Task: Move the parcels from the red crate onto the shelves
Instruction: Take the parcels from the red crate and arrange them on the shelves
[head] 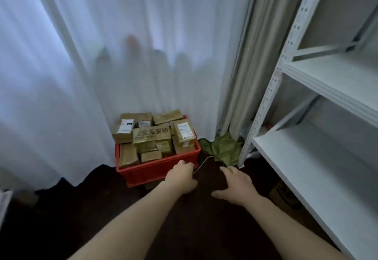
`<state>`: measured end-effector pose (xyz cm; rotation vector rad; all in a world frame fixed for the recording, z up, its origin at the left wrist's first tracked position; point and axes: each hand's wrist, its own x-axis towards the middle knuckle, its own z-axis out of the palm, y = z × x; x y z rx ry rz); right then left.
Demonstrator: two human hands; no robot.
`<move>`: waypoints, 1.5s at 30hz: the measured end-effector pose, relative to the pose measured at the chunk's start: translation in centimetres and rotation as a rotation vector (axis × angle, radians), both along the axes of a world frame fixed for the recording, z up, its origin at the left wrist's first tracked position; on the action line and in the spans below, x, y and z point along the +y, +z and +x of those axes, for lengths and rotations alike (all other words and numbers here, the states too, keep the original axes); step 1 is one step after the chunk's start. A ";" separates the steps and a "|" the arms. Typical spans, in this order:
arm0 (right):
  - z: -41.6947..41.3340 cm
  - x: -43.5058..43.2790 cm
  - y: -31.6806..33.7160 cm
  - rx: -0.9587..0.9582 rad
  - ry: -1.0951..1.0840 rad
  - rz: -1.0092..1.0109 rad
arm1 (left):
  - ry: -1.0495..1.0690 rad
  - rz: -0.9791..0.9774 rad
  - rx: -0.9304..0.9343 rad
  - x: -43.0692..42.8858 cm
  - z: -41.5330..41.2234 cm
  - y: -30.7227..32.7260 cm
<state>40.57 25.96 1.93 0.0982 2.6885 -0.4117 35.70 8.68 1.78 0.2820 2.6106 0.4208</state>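
Note:
A red crate (143,174) stands on the dark floor against the white curtain, piled with several brown cardboard parcels (151,135), some with white labels. My left hand (181,176) is at the crate's front right corner, fingers curled against its wall. A thin grey wire (202,164) runs out from beside that hand; whether the fingers hold the wire, the crate or nothing is hidden. My right hand (235,186) hovers over the floor to the right of the crate, fingers spread and holding nothing. White metal shelves (319,155) stand at the right with bare boards.
A crumpled green cloth (224,149) lies on the floor between the crate and the shelf post (263,104). A beige curtain (245,75) hangs beside the post. A dark cardboard box (286,195) sits under the lowest shelf.

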 end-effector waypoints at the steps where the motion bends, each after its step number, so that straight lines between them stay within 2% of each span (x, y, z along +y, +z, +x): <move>1: -1.7 -1.8 0.2 0.002 0.017 0.000 | 0.034 0.008 0.003 -2.1 -1.3 0.2; 8: -12.4 -14.1 -0.1 -0.017 0.133 -0.022 | 0.227 0.027 -0.002 -16.4 -9.4 -0.2; 14: -19.3 -20.0 -1.8 -0.080 0.208 -0.016 | 0.328 0.029 -0.057 -23.3 -15.0 -2.2; 20: -28.5 -22.1 -4.1 -0.126 0.268 0.005 | 0.431 0.091 -0.099 -26.2 -22.3 -5.1; 30: -45.1 -26.0 -11.4 -0.278 0.330 -0.081 | 0.750 0.145 -0.220 -29.5 -33.8 -12.9; 35: -49.3 -28.9 -15.3 -0.281 0.371 -0.139 | 0.809 0.143 -0.245 -30.5 -37.3 -16.9; 40: -51.6 -30.7 -19.3 -0.184 0.344 -0.183 | 0.892 0.144 -0.119 -31.0 -42.1 -21.1; 45: -51.8 -30.8 -22.8 -0.112 0.343 -0.197 | 0.943 0.108 -0.119 -31.1 -44.9 -25.1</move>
